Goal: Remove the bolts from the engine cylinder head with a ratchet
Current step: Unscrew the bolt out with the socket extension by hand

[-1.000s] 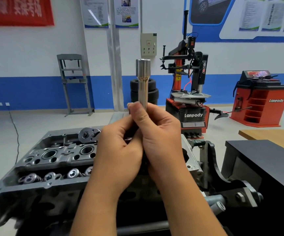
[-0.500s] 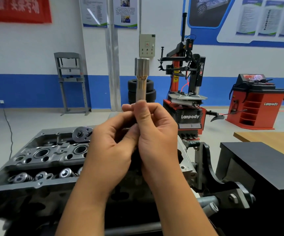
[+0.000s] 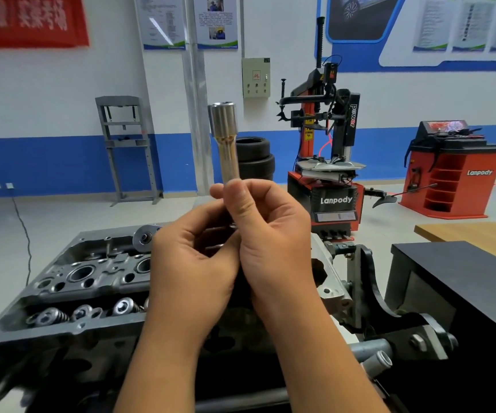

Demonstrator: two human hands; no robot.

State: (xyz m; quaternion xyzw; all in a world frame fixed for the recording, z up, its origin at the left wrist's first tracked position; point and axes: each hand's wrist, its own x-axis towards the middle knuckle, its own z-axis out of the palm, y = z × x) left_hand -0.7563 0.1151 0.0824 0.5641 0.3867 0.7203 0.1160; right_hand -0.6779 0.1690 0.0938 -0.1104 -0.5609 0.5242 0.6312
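A long chrome socket (image 3: 225, 138) stands upright in front of me, its wide end on top. My right hand (image 3: 270, 234) grips its lower shaft with curled fingers and thumb. My left hand (image 3: 190, 263) curls against it from the left and holds a metal part between the two hands; most of that part is hidden. Below the hands lies the grey engine cylinder head (image 3: 86, 281), with round bores and a row of valve springs (image 3: 86, 312) along its near side.
The head sits on a black engine stand (image 3: 389, 326). A black box (image 3: 464, 281) and a wooden table (image 3: 479, 234) stand at the right. Far behind are a red tyre changer (image 3: 327, 162), a red wheel balancer (image 3: 455, 171), stacked tyres (image 3: 254, 158) and a grey press frame (image 3: 127, 150).
Both hands stay closed around the socket's lower end while the view shifts slightly. My left fingers have parted a little, showing some metal between the hands.
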